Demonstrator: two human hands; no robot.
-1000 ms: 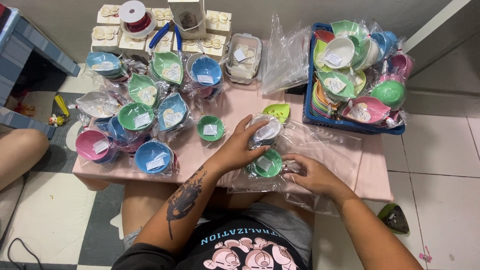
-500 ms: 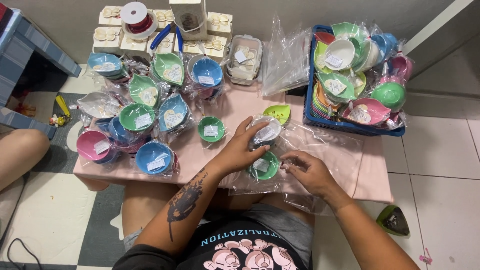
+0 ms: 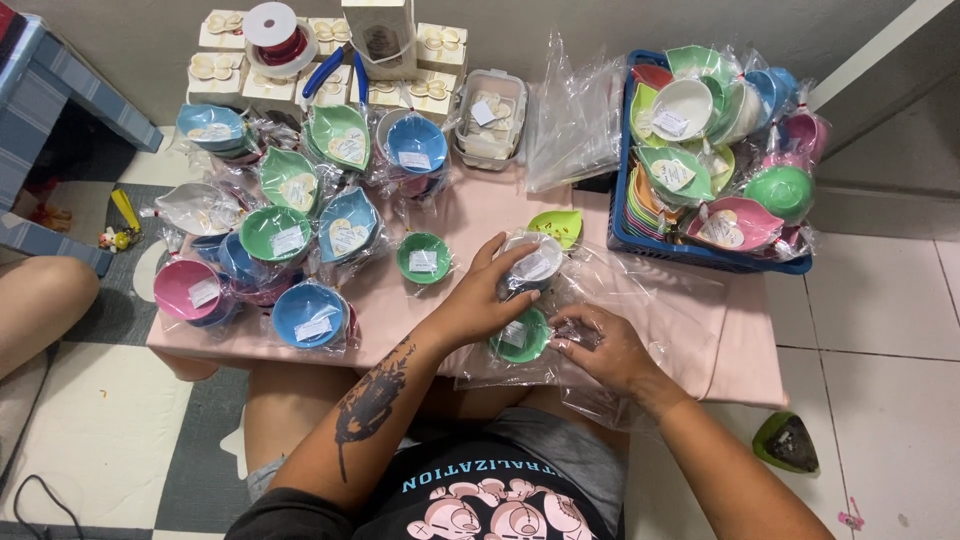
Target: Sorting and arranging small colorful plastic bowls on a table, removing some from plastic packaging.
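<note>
At table centre, the left hand (image 3: 478, 300) grips a white bowl (image 3: 532, 266) above a green bowl (image 3: 522, 336); the right hand (image 3: 605, 350), at 3 o'clock, pinches the clear bag (image 3: 650, 310). Bowls look light and rigid: grasp rims. The film looks slippery: hold its mouth edge.

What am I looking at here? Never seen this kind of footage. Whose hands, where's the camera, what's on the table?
There is no machine: a seated person works with two bare hands. The one camera sits on their head and looks down, so the arms come in from the bottom edge. The left hand grips a stack of small bowls, white bowl on top and green bowl at the bottom, inside a clear plastic bag. The right hand pinches the bag beside the green one. They work on a low pink table. To the left lie bagged bowls in blue, green and pink; a blue basket at right holds more.
</note>
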